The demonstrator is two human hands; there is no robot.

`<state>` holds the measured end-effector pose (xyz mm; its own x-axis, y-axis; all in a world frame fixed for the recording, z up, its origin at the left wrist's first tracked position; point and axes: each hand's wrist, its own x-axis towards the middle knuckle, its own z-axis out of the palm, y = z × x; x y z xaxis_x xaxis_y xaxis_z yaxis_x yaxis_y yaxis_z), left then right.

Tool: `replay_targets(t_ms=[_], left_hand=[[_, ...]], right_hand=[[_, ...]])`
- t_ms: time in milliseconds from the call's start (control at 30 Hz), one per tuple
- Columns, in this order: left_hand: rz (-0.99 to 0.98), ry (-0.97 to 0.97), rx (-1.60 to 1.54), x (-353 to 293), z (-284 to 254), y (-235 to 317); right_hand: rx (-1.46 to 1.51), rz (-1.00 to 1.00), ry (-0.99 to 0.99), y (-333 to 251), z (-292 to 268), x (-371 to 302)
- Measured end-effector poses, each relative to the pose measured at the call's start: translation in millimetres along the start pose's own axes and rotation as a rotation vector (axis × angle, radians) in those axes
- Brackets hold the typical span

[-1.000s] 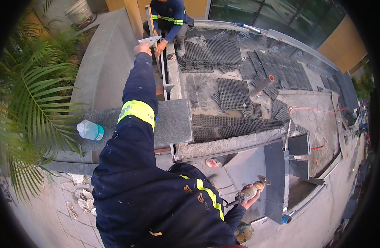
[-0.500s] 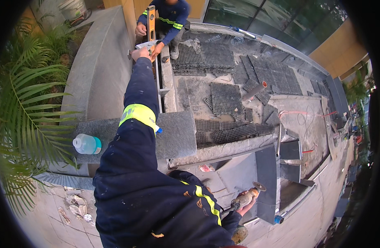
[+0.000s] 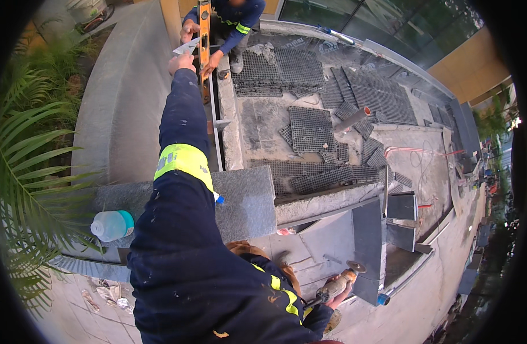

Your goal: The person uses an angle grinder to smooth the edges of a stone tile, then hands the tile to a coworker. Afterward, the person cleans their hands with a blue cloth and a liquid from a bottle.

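Outdoor work area, dusty. Grey stone slab [image 3: 246, 198] lies beneath your left arm, near centre; a bottle [image 3: 113, 225] of blue liquid sits on it at 8 o'clock. Palm fronds [image 3: 37, 163] at 9, curved grey wall [image 3: 123, 103] at 10. Black grid panels [image 3: 311, 129] lie loose on the concrete bed between 1 and 2, a pipe [image 3: 353, 119] sticking up beside them; glazing beyond, at 1.

Your left arm reaches out straight to 11 o'clock. Left hand [image 3: 181, 63] pinches the near end of a pale flat piece [image 3: 186, 46], right by a co-worker's hands and an orange level [image 3: 204, 40]. Finger detail too small to tell.

Your right hand [image 3: 340, 294], low at 5 o'clock, wraps an angle grinder [image 3: 335, 286], disc pointing toward 2.
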<state>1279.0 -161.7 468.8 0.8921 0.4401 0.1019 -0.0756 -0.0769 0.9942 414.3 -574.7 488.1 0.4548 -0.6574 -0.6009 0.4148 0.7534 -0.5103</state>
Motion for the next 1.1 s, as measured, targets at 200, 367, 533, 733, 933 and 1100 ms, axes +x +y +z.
replay_targets(t_ms=[200, 367, 533, 733, 933, 1100], left_hand=[[0.261, -0.163, 1.197, -56, 5, 62], [0.413, -0.175, 1.286, -41, 17, 52], [1.088, -0.375, 1.682, 51, -15, 32], [0.694, -0.233, 1.866, 52, 81, 121], [0.942, -0.435, -0.101, -246, 227, 319], [1.052, -1.361, -0.223, -565, 198, 405]], right_hand=[[0.030, -0.077, 0.033, -8, 1, -12], [-0.061, -0.110, 0.011, -4, 8, -33], [0.074, -0.069, 0.168, 1, 18, -34], [0.213, -0.116, 0.082, -6, -12, -30], [0.361, -0.173, -0.037, -8, -38, -40], [0.267, -0.381, 0.177, -27, -55, -57]])
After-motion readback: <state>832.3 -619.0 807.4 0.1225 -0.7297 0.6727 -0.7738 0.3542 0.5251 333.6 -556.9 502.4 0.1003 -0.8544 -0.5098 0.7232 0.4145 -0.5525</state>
